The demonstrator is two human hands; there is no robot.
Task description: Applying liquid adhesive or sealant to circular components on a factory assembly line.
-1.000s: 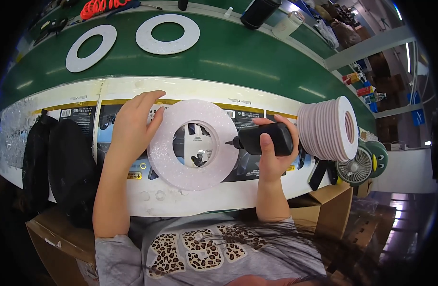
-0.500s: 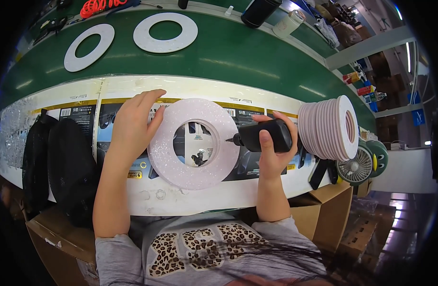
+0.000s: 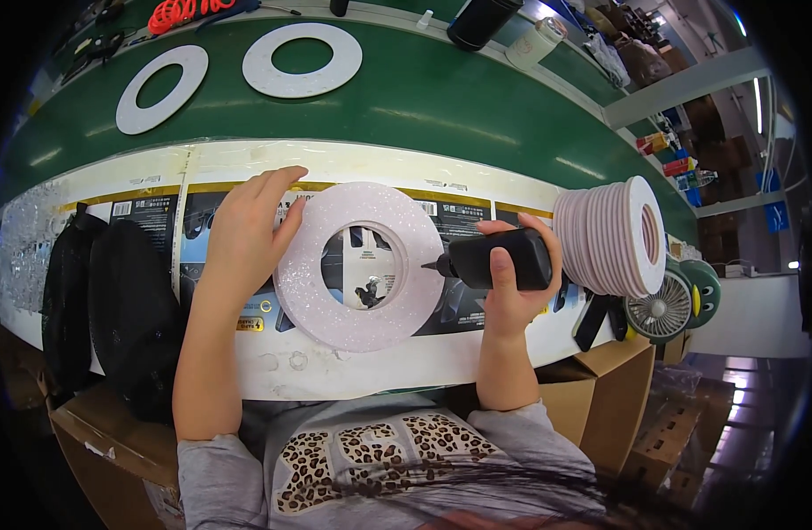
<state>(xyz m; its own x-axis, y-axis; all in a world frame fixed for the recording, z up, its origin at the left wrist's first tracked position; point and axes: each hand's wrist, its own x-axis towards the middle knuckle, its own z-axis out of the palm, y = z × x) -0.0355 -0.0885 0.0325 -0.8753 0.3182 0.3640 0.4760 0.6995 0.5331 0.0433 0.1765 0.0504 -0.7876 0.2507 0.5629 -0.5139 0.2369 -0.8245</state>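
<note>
Black bottle (image 3: 505,260), partly hidden by right fingers (image 3: 502,268) clamping it, left fingers (image 3: 263,187) apart

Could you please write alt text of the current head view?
The right hand holds a black bottle, its nozzle over the right side of a pale speckled ring; the left hand is by the ring's left edge. A stack of similar rings is at right; two flat rings lie on the green bench beyond.

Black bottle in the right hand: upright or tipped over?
Tipped: the black bottle lies sideways in the right hand, its nozzle pointing left over the white ring.
</note>
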